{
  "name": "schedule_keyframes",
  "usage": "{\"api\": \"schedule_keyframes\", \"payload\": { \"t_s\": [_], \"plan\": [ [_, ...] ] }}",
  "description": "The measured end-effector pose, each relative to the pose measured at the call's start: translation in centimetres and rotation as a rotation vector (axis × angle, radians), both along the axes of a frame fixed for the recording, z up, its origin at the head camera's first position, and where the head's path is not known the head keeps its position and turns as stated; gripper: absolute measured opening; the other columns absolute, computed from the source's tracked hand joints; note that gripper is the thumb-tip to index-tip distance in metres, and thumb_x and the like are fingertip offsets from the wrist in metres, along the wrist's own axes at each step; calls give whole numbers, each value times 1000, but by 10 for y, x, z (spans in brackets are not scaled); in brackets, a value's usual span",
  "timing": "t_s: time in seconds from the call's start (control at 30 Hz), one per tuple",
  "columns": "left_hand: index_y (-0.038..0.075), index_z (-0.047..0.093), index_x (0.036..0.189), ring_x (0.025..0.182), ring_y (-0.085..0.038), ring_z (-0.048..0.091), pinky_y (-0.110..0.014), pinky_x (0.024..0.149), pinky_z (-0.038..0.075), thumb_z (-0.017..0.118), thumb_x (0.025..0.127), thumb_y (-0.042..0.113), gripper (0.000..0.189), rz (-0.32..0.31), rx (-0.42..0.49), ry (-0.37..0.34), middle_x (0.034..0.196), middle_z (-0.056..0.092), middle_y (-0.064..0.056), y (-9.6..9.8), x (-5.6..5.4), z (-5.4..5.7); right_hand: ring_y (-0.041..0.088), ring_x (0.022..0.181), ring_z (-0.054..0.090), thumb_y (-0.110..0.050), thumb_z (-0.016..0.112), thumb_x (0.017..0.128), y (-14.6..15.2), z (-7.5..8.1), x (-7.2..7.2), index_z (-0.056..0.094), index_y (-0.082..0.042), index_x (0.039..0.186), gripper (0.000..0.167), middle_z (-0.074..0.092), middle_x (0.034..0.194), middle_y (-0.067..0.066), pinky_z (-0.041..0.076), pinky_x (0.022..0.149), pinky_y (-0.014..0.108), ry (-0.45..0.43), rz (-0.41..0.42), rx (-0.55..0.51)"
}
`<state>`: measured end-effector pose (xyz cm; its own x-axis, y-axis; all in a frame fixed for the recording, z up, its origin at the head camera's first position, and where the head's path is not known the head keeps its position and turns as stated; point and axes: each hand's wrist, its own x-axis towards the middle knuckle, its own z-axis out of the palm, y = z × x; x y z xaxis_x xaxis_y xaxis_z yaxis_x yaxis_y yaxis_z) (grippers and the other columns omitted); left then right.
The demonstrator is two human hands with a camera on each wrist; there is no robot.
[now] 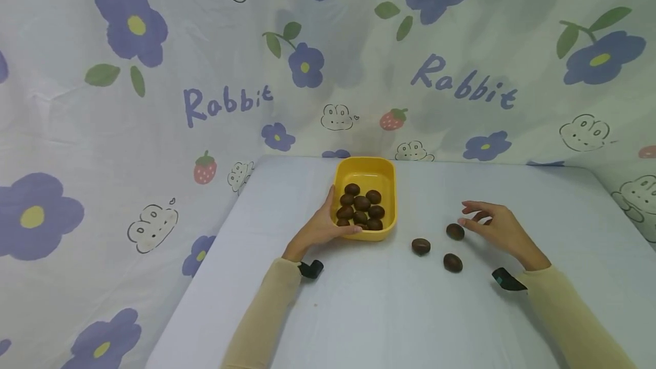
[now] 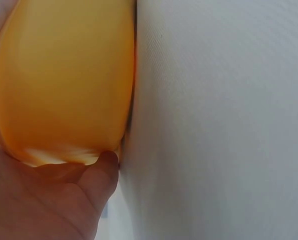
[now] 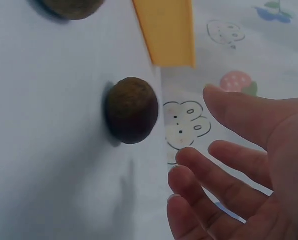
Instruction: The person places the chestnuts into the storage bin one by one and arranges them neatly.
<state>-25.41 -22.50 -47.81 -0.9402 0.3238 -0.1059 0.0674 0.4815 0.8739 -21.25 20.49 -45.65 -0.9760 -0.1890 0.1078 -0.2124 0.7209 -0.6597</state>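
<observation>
A yellow rectangular plastic box (image 1: 391, 198) holds several dark brown chestnuts (image 1: 361, 203), heaped toward its near end. My left hand (image 1: 322, 225) grips the box at its near left corner, thumb along the near rim and fingers against the left wall. In the left wrist view, the box's side (image 2: 64, 80) fills the space beside the palm. Three more chestnuts lie on the table right of the box. My right hand (image 1: 494, 225), holding nothing, has its fingers apart and loosely bent beside the farthest chestnut (image 1: 455, 232), which also shows in the right wrist view (image 3: 132, 111).
The other two loose chestnuts, one nearer the box (image 1: 421, 246) and one closer to me (image 1: 453, 263), sit on a white-covered table (image 1: 369, 312). Behind the table hangs a white curtain (image 1: 359, 67) printed with flowers and rabbits.
</observation>
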Motion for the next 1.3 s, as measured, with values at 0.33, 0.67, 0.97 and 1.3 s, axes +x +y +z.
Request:
{"api": "schedule_keyframes", "payload": {
  "t_s": [0.33, 0.67, 0.97, 1.3],
  "plan": [
    [31, -14, 166, 162, -25, 17, -56, 131, 20, 91, 77, 46, 138, 10, 17, -1, 177, 4, -2, -3, 2, -2, 22, 97, 68, -33, 78, 94, -4, -12, 1, 60, 1, 141, 61, 73, 125, 20, 53, 74, 23, -47, 58, 0],
    [34, -11, 166, 160, -21, 22, -55, 130, 22, 92, 77, 42, 137, -18, 66, 32, 176, 10, -1, -3, 0, -3, 30, 100, 70, -28, 85, 87, -8, -16, 0, 59, 5, 140, 68, 74, 119, 21, 56, 79, 26, -65, 93, 21],
    [55, -2, 159, 159, -23, 27, -60, 128, 22, 92, 77, 38, 126, -45, 69, 102, 174, 21, 1, -2, -2, -2, 30, 100, 69, -24, 87, 84, -10, -16, -1, 67, 4, 131, 58, 75, 118, 19, 55, 77, 25, -93, 69, 33],
    [44, -7, 164, 160, -21, 23, -58, 130, 20, 92, 78, 37, 131, -62, 107, 73, 175, 17, 1, 1, -5, -2, 26, 94, 70, -19, 85, 86, -11, -15, 2, 73, 3, 119, 42, 76, 109, 17, 58, 75, 28, -72, 55, 31]
  ]
}}
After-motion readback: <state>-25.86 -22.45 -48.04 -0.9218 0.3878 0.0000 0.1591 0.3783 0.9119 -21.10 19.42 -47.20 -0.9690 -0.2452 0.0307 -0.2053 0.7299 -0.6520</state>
